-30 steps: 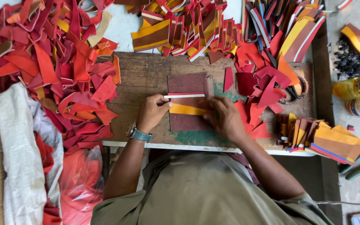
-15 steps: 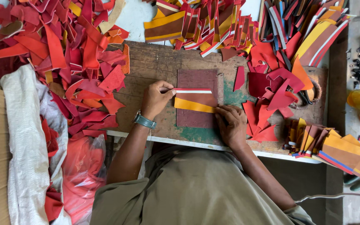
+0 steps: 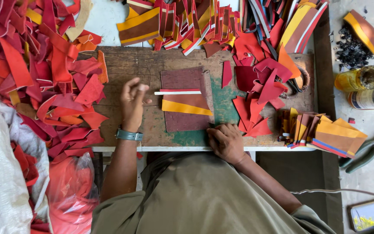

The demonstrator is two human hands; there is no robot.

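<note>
Left hand (image 3: 133,102) lifted left of centre over the worktop (image 3: 152,69), fingers loosely curled and holding nothing, a blue watch (image 3: 129,135) on its wrist. Right hand (image 3: 226,141) laid flat near the lower edge, fingertips touching the bottom right corner of the maroon panel (image 3: 186,99) at mid-frame, which carried a yellow wedge (image 3: 185,108) and a thin white-and-red strip (image 3: 177,91). Red scraps (image 3: 44,73) heaped at left, striped pieces (image 3: 187,21) along the top, a bottle (image 3: 360,78) at right.
</note>
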